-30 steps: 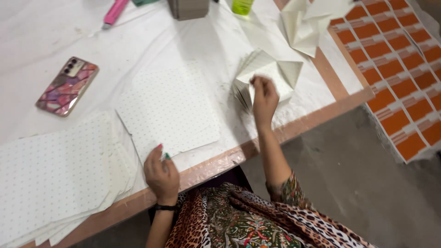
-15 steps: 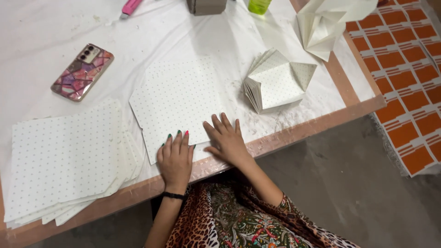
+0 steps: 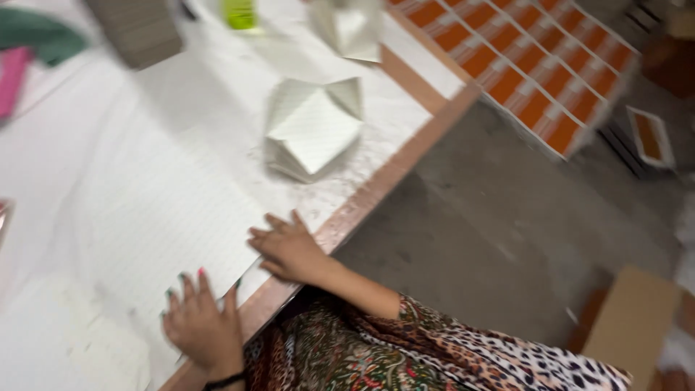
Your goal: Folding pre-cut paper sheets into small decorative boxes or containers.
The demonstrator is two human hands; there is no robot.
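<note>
Strong motion blur smears the whole view, so the dotted sheet [image 3: 166, 224] shows streaks instead of dots. Even, soft light brightens the white bench [image 3: 108, 145] almost to glare, while the floor [image 3: 492, 210] stays dimmer; shadows are faint.

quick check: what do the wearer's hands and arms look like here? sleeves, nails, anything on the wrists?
Left hand: bare, nails painted in mixed colours, green and pink showing; a thin dark band at the wrist. Right hand: bare, forearm uncovered, then a leopard-print sleeve from about the elbow. The frame is motion-blurred, so finer detail can't be told.
</note>
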